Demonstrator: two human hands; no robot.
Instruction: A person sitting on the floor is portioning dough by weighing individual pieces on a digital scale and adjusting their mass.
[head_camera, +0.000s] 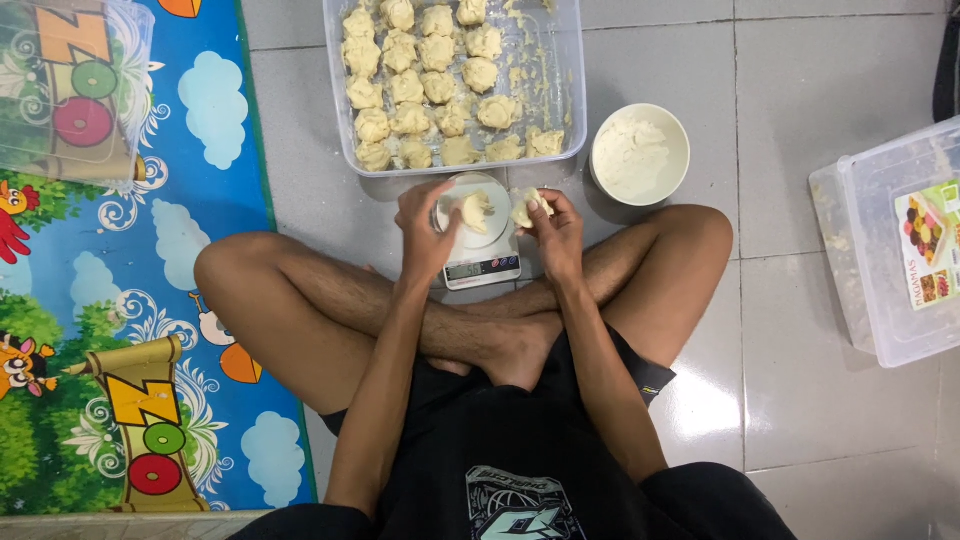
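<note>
Two bare hands work over a small kitchen scale, seen from above by a person sitting cross-legged on a grey tiled floor (820, 80). At the far left lies a colourful play mat (120, 300) with cartoon clouds and scrolls, and an empty clear plastic lid or tub (70, 90) rests on its upper corner. Moving right, the left hand (425, 230) reaches over the white digital scale (483, 262), its fingers curled around the edge of the scale's round plate, where a small lump of pale dough (476, 210) sits. Just beside it, the right hand (555, 235) pinches a second piece of dough (526, 205) between thumb and fingertips, held just off the right edge of the scale. Directly beyond the scale stands a clear rectangular container (560, 60) filled with rows of rough dough balls (410, 90). To the right of that container is a round white bowl (640, 155) holding soft white dough or paste. At the far right edge sits another clear plastic box (890, 250) with a picture label on its lid.
</note>
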